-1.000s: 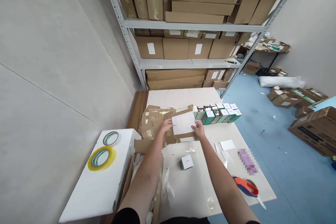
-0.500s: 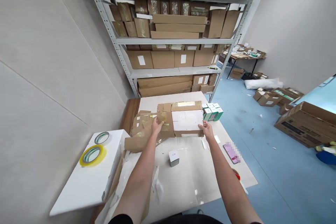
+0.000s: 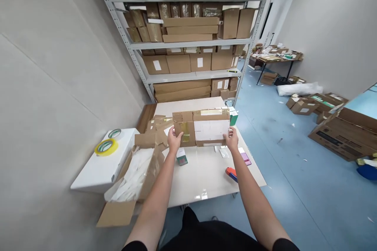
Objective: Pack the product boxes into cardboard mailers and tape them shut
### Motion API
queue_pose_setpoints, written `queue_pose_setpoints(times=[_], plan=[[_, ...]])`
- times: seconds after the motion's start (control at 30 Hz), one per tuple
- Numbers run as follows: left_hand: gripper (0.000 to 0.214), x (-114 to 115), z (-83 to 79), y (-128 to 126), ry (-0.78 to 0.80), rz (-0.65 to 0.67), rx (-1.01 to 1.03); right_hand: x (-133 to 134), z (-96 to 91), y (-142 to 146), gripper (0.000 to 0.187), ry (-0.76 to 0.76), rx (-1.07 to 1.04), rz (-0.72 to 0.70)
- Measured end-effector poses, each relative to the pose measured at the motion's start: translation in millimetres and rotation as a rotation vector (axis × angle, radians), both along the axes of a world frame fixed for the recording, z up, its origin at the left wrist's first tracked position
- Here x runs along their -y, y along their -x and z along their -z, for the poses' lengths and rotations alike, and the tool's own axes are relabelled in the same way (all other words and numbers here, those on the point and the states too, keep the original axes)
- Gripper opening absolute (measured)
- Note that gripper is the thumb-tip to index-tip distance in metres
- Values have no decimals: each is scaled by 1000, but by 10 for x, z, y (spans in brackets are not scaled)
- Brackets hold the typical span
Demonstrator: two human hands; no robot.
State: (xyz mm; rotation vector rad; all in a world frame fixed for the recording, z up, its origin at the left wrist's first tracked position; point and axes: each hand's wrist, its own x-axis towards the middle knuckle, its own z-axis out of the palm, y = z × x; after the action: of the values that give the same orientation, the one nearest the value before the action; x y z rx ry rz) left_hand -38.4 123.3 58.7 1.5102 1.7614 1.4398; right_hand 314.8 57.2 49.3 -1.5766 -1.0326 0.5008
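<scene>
Between my two hands is a flattened piece of cardboard [image 3: 188,116] with a large white sheet [image 3: 211,130] on its face and clear tape at its left part. My left hand [image 3: 174,139] grips its left edge, thumb on the front. On the right edge, my right hand [image 3: 231,139] holds it the same way. The cardboard is raised above the white table [image 3: 203,180] and tilted towards me. Just below it stands a small white and green box [image 3: 182,157]. An orange and blue tool [image 3: 231,173] lies beside my right forearm.
At the left, an open carton [image 3: 147,172] holds white packing paper. Tape rolls [image 3: 106,147] rest on a white box [image 3: 94,172]. A phone [image 3: 245,157] lies near the table's right edge. Green boxes [image 3: 233,116] stand behind the cardboard. A metal shelf [image 3: 194,43] full of cartons rises beyond.
Both hands have lifted the cardboard off the table and tilted it up towards me. My view has shifted, so the open carton and the orange and blue tool show more fully.
</scene>
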Motion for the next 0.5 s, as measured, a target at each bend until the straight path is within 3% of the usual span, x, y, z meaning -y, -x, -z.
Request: queue_pose_setpoints(times=[0.13,0.27,0.5], plan=[[66,524,187,-82,24,-25,-16,199,175,-159,65,38,37,-49],[64,996,432,-96,101,-89,-39,390,420,-200,52,147,25,-50],[63,1558,906,1,225,-108,49,702,910,-36,64,253,0,-154]])
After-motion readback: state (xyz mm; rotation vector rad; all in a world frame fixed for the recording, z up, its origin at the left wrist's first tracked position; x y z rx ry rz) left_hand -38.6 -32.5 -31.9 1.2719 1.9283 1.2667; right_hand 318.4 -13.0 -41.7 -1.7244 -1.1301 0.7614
